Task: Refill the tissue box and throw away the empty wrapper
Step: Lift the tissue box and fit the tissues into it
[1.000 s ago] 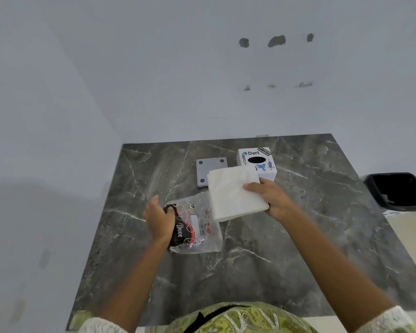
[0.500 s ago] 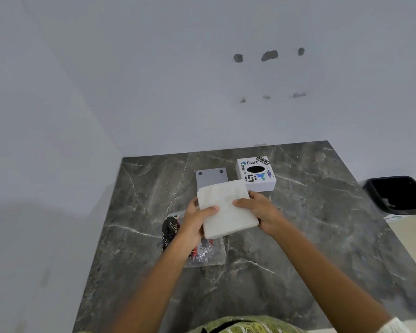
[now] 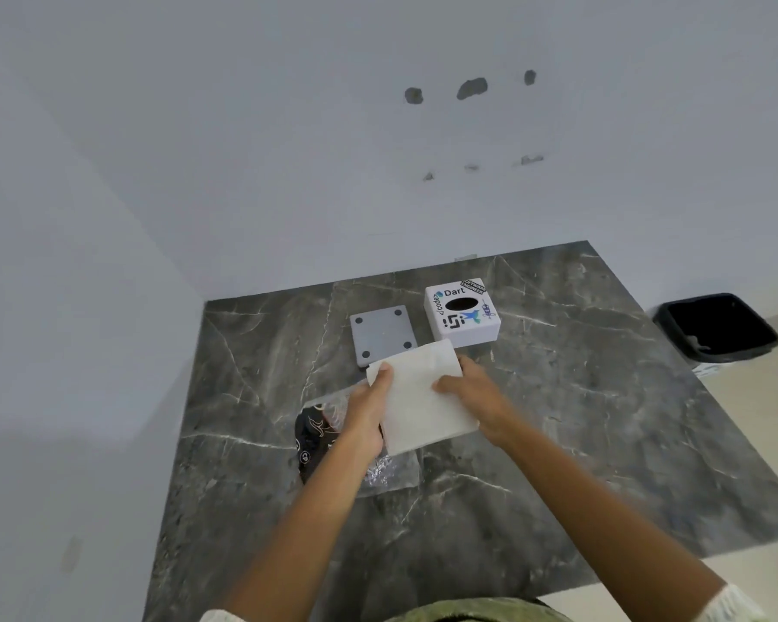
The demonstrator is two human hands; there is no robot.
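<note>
A white stack of tissues [image 3: 418, 397] is held above the dark marble table [image 3: 580, 419] by both hands. My left hand [image 3: 367, 415] grips its left edge and my right hand [image 3: 472, 395] grips its right edge. Under my left hand lies the empty clear plastic wrapper [image 3: 322, 437] with black and red print, partly hidden. The white tissue box cover [image 3: 461, 314], with stickers and an oval slot on top, stands at the back of the table. Its flat grey base plate [image 3: 382, 334] lies just left of it.
A black waste bin [image 3: 717, 327] stands on the floor off the table's right side. White walls close the table in at the back and on the left.
My left hand left the wrapper on the table and took hold of the tissue stack. Both hands now hold the stack, slightly nearer me and turned a little.
</note>
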